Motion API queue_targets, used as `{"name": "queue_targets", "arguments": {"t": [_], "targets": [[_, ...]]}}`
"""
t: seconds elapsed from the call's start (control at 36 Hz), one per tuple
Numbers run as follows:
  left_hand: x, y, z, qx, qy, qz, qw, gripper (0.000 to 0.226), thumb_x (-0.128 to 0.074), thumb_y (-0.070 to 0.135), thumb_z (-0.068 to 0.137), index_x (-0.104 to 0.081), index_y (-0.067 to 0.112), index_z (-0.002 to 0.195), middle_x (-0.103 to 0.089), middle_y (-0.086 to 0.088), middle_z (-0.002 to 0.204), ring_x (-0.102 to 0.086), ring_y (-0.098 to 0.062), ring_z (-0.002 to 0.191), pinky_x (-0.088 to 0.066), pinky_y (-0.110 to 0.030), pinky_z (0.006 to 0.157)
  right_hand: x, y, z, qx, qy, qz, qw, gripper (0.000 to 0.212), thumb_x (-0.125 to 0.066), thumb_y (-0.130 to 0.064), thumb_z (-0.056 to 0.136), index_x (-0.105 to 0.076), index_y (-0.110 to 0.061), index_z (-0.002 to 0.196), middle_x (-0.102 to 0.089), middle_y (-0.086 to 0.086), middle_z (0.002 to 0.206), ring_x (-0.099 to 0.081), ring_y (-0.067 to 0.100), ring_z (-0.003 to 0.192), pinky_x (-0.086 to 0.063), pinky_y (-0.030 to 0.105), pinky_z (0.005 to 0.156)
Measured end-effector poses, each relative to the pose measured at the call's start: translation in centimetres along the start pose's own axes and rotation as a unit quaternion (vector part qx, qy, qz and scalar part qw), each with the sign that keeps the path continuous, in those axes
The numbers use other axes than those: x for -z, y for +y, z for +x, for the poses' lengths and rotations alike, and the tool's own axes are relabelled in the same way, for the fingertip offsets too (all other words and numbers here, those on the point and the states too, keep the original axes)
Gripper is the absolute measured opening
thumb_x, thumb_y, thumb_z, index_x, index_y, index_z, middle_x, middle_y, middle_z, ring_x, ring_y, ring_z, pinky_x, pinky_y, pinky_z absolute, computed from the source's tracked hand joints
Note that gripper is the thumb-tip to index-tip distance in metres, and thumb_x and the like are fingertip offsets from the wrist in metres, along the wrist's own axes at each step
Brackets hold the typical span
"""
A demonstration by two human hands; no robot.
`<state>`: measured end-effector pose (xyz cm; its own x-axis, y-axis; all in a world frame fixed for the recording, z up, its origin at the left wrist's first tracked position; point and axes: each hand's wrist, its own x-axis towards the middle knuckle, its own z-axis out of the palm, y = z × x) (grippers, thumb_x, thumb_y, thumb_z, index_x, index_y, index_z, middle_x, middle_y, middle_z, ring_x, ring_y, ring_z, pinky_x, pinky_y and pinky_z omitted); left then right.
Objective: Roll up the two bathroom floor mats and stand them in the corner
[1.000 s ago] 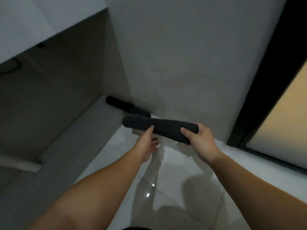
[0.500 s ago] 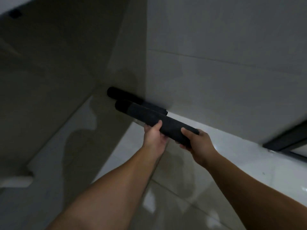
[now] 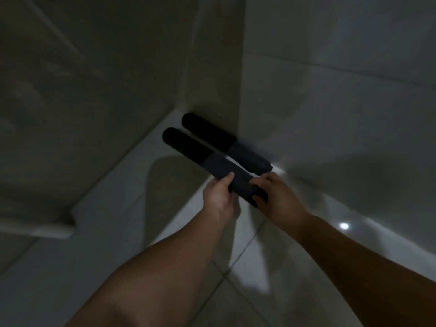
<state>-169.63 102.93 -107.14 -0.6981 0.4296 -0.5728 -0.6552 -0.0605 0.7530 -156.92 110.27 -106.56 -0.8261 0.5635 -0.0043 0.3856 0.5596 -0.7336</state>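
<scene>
Left hand and right hand both clamped round near end of rolled dark mat; roll angled toward 10 o'clock, far end free; second rolled mat just beside it at 1 o'clock, against wall corner; contact between rolls unclear; glossy tile floor below.

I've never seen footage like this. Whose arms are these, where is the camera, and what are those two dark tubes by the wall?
There is no machine here: a person wears a camera on the head, looking down at their own bare arms. The dark tubes are rolled-up bathroom mats. One rolled mat is already in the corner, against the wall. The left hand and the right hand both grip the lower end of the second rolled mat, right beside the first. Below is glossy tiled floor. The picture is dim and slightly blurred.
</scene>
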Motion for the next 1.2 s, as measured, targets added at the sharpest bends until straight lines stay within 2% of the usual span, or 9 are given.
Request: {"name": "queue_targets", "arguments": {"t": [0.17, 0.33, 0.5, 0.58, 0.72, 0.83, 0.92, 1.08, 1.2], "targets": [[0.3, -0.9, 2.5, 0.050, 0.007, 0.049, 0.998, 0.035, -0.058, 0.009, 0.092, -0.052, 0.017, 0.126, -0.068, -0.015, 0.109, -0.070, -0.030, 0.089, -0.056, -0.050, 0.082, -2.6, 2.3, 3.3, 0.012, -0.031, 0.004, 0.999, 0.038, -0.056, -0.009, 0.089, -0.057, -0.011, 0.127, -0.046, 0.011, 0.132, -0.055, 0.026, 0.109, -0.042, 0.029, 0.095], [-0.3, -1.7, 5.9, 0.034, 0.050, 0.034, 0.998, 0.036, -0.060, 0.003, 0.090, -0.053, 0.013, 0.123, -0.068, -0.014, 0.114, -0.068, -0.028, 0.093, -0.056, -0.040, 0.081, -4.6, 4.1, 5.4, 0.062, -0.035, -0.115, 0.991, 0.037, -0.057, -0.008, 0.089, -0.057, -0.005, 0.126, -0.047, 0.019, 0.135, -0.052, 0.034, 0.115, -0.042, 0.031, 0.098], [-1.0, -2.3, 7.6, 0.013, 0.072, 0.046, 0.996, 0.029, -0.061, 0.001, 0.089, -0.056, 0.004, 0.117, -0.066, -0.018, 0.115, -0.066, -0.029, 0.092, -0.056, -0.039, 0.078, -5.8, 7.3, 6.1, 0.126, -0.053, -0.155, 0.978, 0.048, -0.085, 0.008, 0.048, -0.071, 0.001, 0.093, -0.068, 0.023, 0.102, -0.067, 0.040, 0.089, -0.057, 0.045, 0.076], [-1.4, -2.5, 8.4, 0.005, 0.086, 0.027, 0.996, 0.036, -0.059, 0.000, 0.089, -0.054, 0.005, 0.124, -0.064, -0.017, 0.120, -0.063, -0.033, 0.105, -0.057, -0.041, 0.080, -6.1, 7.3, 6.2, 0.111, -0.046, -0.123, 0.985, 0.042, -0.080, 0.012, 0.059, -0.071, 0.004, 0.099, -0.066, 0.027, 0.111, -0.066, 0.043, 0.098, -0.053, 0.052, 0.082], [-1.7, -3.1, 9.5, 0.011, 0.125, 0.014, 0.992, 0.040, -0.069, 0.002, 0.083, -0.056, 0.004, 0.121, -0.066, -0.017, 0.117, -0.065, -0.034, 0.102, -0.057, -0.044, 0.079, -5.4, 7.3, 6.3, 0.099, -0.062, -0.135, 0.984, 0.045, -0.047, 0.003, 0.090, -0.051, -0.006, 0.134, -0.039, 0.012, 0.149, -0.033, 0.030, 0.139, -0.026, 0.035, 0.112], [-2.0, -2.9, 9.9, 0.006, 0.124, -0.012, 0.992, 0.030, -0.064, 0.001, 0.086, -0.059, 0.002, 0.116, -0.067, -0.017, 0.113, -0.067, -0.025, 0.085, -0.059, -0.028, 0.057, -5.7, 7.8, 7.9, 0.129, -0.078, -0.141, 0.978, 0.041, -0.070, 0.013, 0.069, -0.067, 0.005, 0.109, -0.060, 0.027, 0.122, -0.057, 0.044, 0.114, -0.049, 0.052, 0.094], [-1.7, -3.1, 10.3, 0.002, 0.135, 0.014, 0.991, 0.029, -0.066, 0.003, 0.085, -0.060, 0.005, 0.114, -0.068, -0.015, 0.110, -0.066, -0.024, 0.086, -0.058, -0.031, 0.063, -5.7, 7.7, 8.2, 0.161, -0.103, -0.207, 0.960, 0.046, -0.083, 0.013, 0.042, -0.073, 0.006, 0.085, -0.069, 0.026, 0.098, -0.068, 0.044, 0.087, -0.059, 0.050, 0.067], [-1.0, -3.3, 10.5, 0.001, 0.181, 0.127, 0.975, 0.019, -0.074, 0.016, 0.080, -0.055, 0.017, 0.076, -0.065, -0.008, 0.084, -0.065, -0.030, 0.089, -0.054, -0.046, 0.089, -5.0, 8.4, 8.0, 0.211, -0.113, -0.309, 0.920, 0.047, -0.069, -0.005, 0.060, -0.070, -0.005, 0.106, -0.066, 0.019, 0.117, -0.063, 0.039, 0.106, -0.053, 0.045, 0.090], [-0.6, -3.5, 9.8, -0.042, 0.203, 0.241, 0.948, 0.025, -0.070, 0.021, 0.082, -0.053, 0.016, 0.064, -0.062, -0.010, 0.072, -0.063, -0.031, 0.081, -0.055, -0.040, 0.085, -4.1, 8.2, 8.0, 0.198, -0.109, -0.314, 0.922, 0.054, -0.080, -0.004, 0.044, -0.073, -0.004, 0.097, -0.070, 0.022, 0.105, -0.067, 0.044, 0.093, -0.055, 0.048, 0.078]]}}
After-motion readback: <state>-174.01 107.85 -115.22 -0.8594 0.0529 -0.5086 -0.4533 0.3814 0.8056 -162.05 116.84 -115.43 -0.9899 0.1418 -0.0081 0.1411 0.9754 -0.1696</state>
